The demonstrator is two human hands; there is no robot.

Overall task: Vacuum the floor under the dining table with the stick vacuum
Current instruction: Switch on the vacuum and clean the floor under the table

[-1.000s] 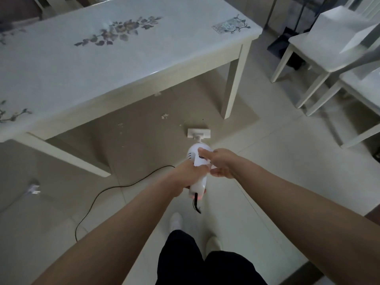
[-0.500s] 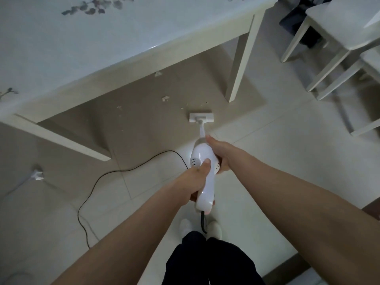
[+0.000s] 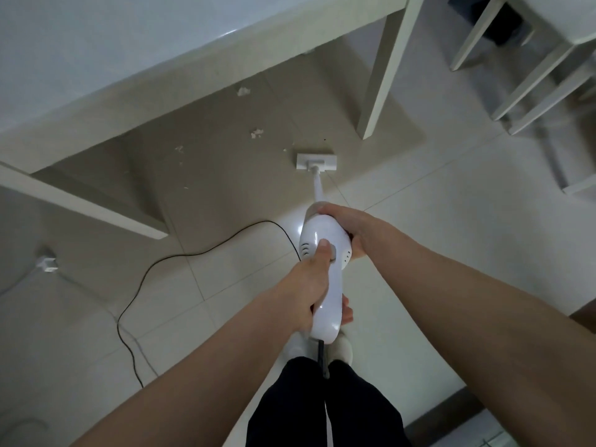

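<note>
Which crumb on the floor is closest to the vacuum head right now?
The tiny crumb just off the left front corner of the vacuum head. The bigger clumps lie farther back under the table.

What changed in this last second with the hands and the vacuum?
The left hand slid back to wrap the handle, thumb now on the grey button. The right hand shifted forward to cup the stick vacuum body. The floor head stayed at the table shadow's edge, the crumbs uncollected.
</note>
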